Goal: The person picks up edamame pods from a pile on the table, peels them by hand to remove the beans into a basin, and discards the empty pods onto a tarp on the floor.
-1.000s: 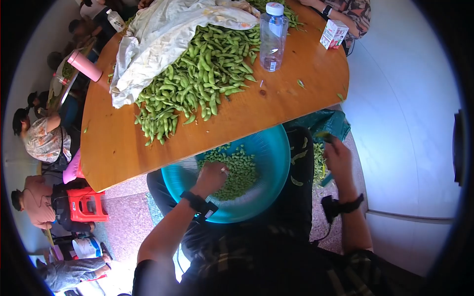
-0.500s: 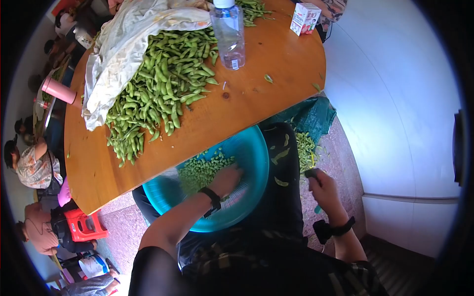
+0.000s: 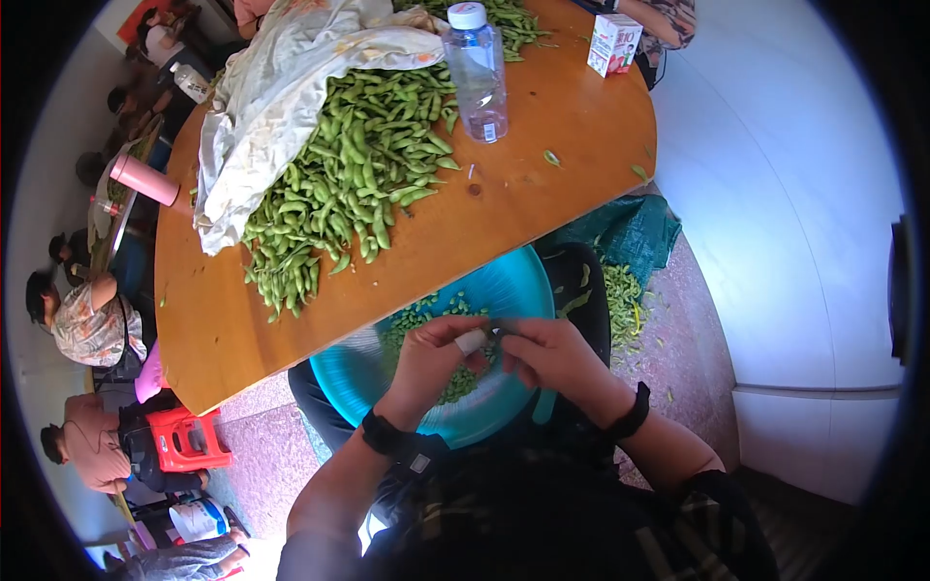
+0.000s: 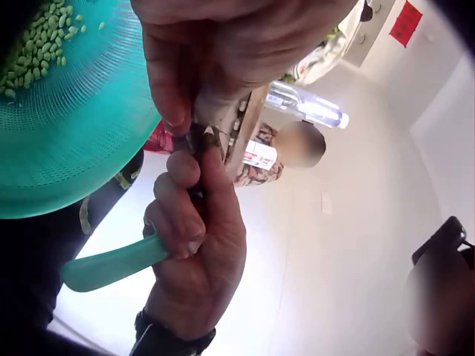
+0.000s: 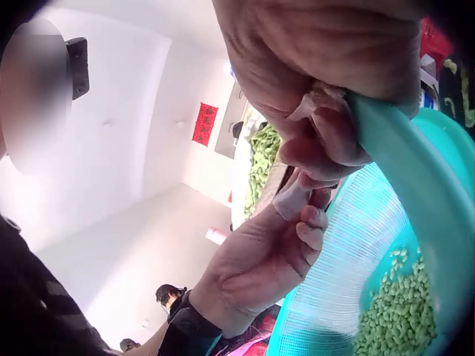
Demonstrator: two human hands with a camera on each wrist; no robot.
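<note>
Both hands meet over a teal plastic basin (image 3: 329, 373) holding shelled green beans (image 5: 401, 315). My right hand (image 3: 552, 353) grips a tool by its flat teal handle (image 4: 111, 265), which sticks out below the palm. The tool's dark end (image 4: 195, 139) shows between the fingertips of the two hands. My left hand (image 3: 431, 363) has its thumb and fingers bent in at that end, with a white wrap (image 5: 292, 200) round one digit. I cannot tell what the left fingers pinch.
A wooden table (image 3: 542, 208) carries heaped green pods (image 3: 339, 174), a white cloth (image 3: 262, 126), a clear bottle (image 3: 477, 87), a carton (image 3: 612, 46) and a pink tumbler (image 3: 145, 181). Pods and a green sack (image 3: 635, 228) lie on the floor at right. Other people sit at left.
My left hand has come up out of the beans in the basin. The right hand has moved left from beside the leg, still gripping the tool, and both hands now meet over the basin.
</note>
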